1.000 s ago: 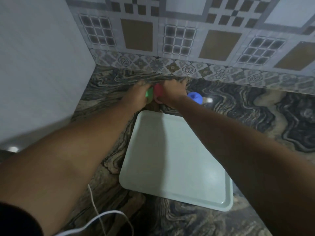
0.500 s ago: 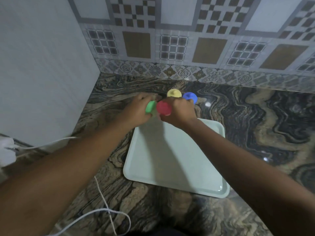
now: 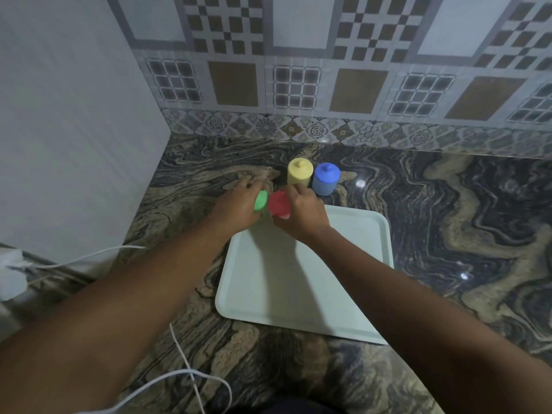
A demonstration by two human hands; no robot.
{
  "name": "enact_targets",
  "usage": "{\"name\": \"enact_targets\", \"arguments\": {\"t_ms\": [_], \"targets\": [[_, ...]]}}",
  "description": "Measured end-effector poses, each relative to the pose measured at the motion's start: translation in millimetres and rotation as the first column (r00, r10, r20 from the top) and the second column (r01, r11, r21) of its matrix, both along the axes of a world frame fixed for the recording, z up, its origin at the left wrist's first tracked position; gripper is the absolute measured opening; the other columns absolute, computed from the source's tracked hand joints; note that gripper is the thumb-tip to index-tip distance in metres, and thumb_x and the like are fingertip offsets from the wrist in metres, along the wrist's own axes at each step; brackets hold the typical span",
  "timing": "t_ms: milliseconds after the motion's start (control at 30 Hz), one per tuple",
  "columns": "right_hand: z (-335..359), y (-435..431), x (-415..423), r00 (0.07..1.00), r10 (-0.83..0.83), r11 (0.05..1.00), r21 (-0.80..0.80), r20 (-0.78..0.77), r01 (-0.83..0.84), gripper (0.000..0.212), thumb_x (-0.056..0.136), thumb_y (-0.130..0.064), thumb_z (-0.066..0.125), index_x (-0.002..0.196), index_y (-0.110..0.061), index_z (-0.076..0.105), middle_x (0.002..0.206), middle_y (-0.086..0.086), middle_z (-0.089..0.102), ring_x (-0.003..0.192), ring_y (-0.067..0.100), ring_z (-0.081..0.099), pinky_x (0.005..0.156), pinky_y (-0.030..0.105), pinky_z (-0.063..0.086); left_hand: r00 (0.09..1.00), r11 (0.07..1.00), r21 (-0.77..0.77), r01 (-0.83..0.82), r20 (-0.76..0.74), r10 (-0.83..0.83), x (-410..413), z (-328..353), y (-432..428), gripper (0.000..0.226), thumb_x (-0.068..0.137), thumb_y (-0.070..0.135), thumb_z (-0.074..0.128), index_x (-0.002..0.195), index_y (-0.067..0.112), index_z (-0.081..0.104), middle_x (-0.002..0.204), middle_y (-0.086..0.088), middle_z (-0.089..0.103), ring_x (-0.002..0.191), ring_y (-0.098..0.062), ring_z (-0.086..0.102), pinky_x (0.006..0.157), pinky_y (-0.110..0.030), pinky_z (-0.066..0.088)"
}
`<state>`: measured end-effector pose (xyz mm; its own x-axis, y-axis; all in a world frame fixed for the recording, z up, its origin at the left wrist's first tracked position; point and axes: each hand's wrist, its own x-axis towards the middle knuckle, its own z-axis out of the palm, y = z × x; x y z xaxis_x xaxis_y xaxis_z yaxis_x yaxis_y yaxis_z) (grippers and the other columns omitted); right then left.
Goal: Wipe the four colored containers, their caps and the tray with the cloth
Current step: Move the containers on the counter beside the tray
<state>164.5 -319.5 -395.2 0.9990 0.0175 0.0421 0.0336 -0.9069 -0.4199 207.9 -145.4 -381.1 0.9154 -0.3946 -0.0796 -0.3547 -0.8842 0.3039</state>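
Observation:
My left hand [image 3: 237, 206] grips a green container [image 3: 260, 201] and my right hand [image 3: 301, 215] grips a red container [image 3: 279, 204]. Both containers are side by side over the far left corner of the pale tray [image 3: 370, 282]. A yellow container [image 3: 299, 171] and a blue container [image 3: 326, 178], each with its cap on, stand on the counter just beyond the tray. No cloth is in view.
The marble counter [image 3: 448, 219] ends at a tiled back wall and a white side wall on the left. A white cable [image 3: 191, 369] loops over the near counter, and a white plug block [image 3: 10, 273] sits at the left edge.
Both hands have drawn the green and red containers back from the wall to the tray's far corner. The yellow and blue containers, hidden before, now show behind them.

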Motion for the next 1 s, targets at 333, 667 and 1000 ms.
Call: {"name": "enact_targets", "arguments": {"t_ms": [333, 667, 1000], "targets": [[21, -25, -18, 0.999, -0.036, 0.999, 0.011, 0.008, 0.036, 0.081, 0.078, -0.055, 0.079, 0.145, -0.02, 0.049, 0.14, 0.006, 0.056, 0.129, 0.032, 0.052, 0.1, 0.051, 0.046, 0.999, 0.997, -0.066, -0.034, 0.038, 0.036, -20, 30, 11, 0.079, 0.085, 0.052, 0.062, 0.151, 0.034, 0.024, 0.151, -0.006, 0.04, 0.131, -0.034, 0.049, 0.097, -0.048, 0.048], [46, -93, 13, 0.978, -0.209, 0.977, -0.046, -0.011, 0.208, 0.077, 0.087, -0.038, 0.075, 0.154, -0.018, 0.042, 0.15, 0.012, 0.05, 0.137, 0.038, 0.047, 0.107, 0.055, 0.046, 0.996, 0.997, -0.059, 0.049, 0.078, -0.045, 33, 43, -77, 0.08, 0.083, 0.044, 0.067, 0.152, 0.021, 0.033, 0.153, -0.008, 0.042, 0.138, -0.035, 0.04, 0.11, -0.052, 0.037], [18, -107, 61, 0.982, -0.122, 0.991, 0.034, -0.147, 0.129, 0.098, 0.077, -0.042, 0.085, 0.158, -0.015, 0.037, 0.157, 0.015, 0.044, 0.139, 0.038, 0.049, 0.11, 0.05, 0.046, 0.994, 0.996, 0.018, 0.087, -0.063, -0.086, 72, 16, -117, 0.07, 0.079, 0.036, 0.075, 0.143, 0.024, 0.048, 0.143, -0.015, 0.051, 0.128, -0.037, 0.051, 0.103, -0.049, 0.045]]}}
